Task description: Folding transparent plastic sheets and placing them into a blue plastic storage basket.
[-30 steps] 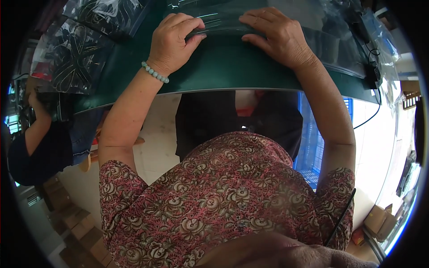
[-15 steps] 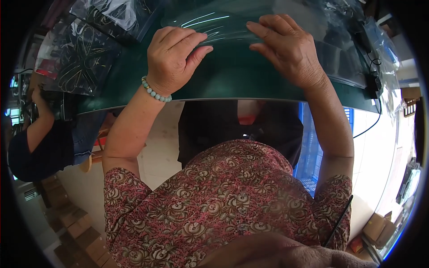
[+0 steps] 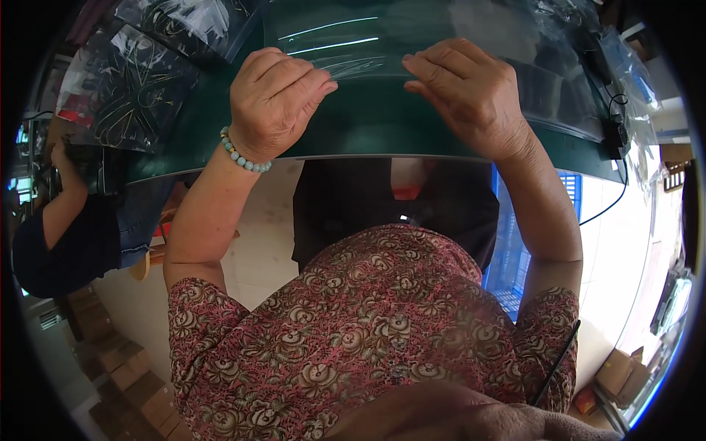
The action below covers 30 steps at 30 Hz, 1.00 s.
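Note:
A clear plastic bag or film (image 3: 331, 50), its streaks of glare bright, stretches between my two hands above the green tabletop. My left hand (image 3: 276, 103), with a beaded bracelet at the wrist, pinches its near left edge between thumb and fingers. Opposite, my right hand (image 3: 467, 95) has its fingertips and thumb closed at the right side of the same plastic. The far outline of the plastic blends into the table, so I cannot tell whether it is a bag or a single sheet.
Plastic bags with dark cables (image 3: 136, 95) lie at the table's left. A stack of clear plastic (image 3: 544, 95) and a black adapter with a cord (image 3: 615, 138) lie at the right. A blue crate (image 3: 507, 250) stands below; a co-worker's arm (image 3: 68, 184) is at far left.
My left hand has shifted slightly left and toward me, its thumb and fingers now pressed together. My right hand has come a little nearer too, and the plastic's glare lines look straighter.

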Tool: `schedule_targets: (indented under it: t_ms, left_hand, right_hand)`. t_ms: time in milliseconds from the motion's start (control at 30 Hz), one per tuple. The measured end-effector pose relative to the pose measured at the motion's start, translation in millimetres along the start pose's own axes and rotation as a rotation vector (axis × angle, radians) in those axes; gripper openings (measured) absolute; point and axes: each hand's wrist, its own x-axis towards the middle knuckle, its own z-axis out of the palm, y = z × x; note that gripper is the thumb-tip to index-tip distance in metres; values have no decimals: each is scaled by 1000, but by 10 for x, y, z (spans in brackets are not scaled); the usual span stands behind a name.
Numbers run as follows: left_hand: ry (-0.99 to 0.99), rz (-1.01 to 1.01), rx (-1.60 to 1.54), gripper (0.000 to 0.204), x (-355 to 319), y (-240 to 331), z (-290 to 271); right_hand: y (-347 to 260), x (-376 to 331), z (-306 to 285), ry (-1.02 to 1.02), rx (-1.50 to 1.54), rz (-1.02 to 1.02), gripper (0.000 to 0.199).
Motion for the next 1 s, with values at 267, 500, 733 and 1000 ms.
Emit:
schedule_targets:
  t_ms: [267, 500, 733, 1000]
  left_hand:
    - [-166, -92, -31, 18, 26, 86, -118]
    - [-159, -101, 34, 16, 234, 338, -25]
    - [-149, 0, -28, 19, 47, 165, 1]
    - [-233, 6, -113, 26, -145, 132, -102]
  right_hand:
    - [-44, -74, 83, 16, 93, -41, 27]
    - [-39, -63, 103, 21, 59, -75, 29]
    - [-38, -172, 25, 21, 44, -52, 37]
    - [-103, -336, 35, -33, 66, 28, 32]
